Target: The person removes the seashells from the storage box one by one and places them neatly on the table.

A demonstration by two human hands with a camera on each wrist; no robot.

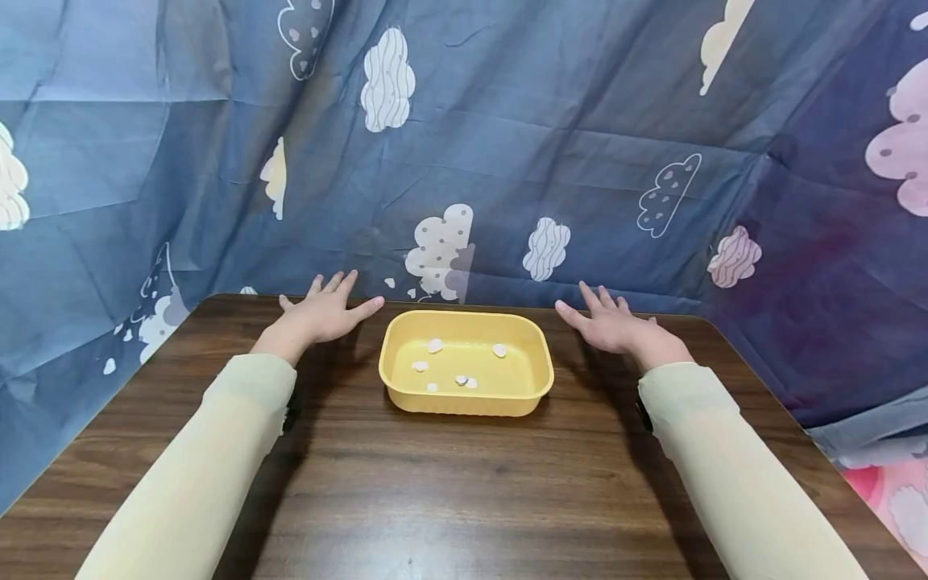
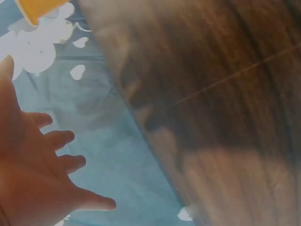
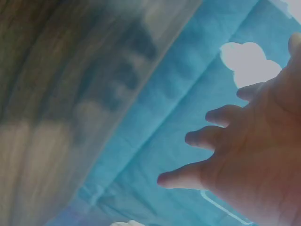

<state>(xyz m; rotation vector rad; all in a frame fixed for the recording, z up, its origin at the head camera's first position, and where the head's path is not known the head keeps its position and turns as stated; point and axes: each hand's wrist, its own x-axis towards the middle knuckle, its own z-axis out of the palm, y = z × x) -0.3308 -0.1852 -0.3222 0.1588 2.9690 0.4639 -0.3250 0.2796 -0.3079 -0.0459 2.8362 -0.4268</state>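
A yellow rectangular tray [image 1: 467, 404] sits near the far edge of the table, with several small white pieces, such as one piece [image 1: 499, 350], lying scattered on its bottom. To the left of the tray, my left hand [image 1: 322, 314] is held with fingers spread and nothing in it. My right hand [image 1: 612, 326] is spread the same way on the tray's right side, apart from it. Both wrist views show the palms bare: the left hand [image 2: 42, 155] with a yellow tray corner [image 2: 42, 7] above it, the right hand [image 3: 249, 146] against blue cloth.
The brown wood-grain table [image 1: 449, 499] reaches toward me. Behind it hangs a blue curtain [image 1: 493, 121] printed with clouds, folding round at both sides. Pink patterned cloth [image 1: 895, 499] shows at the lower right.
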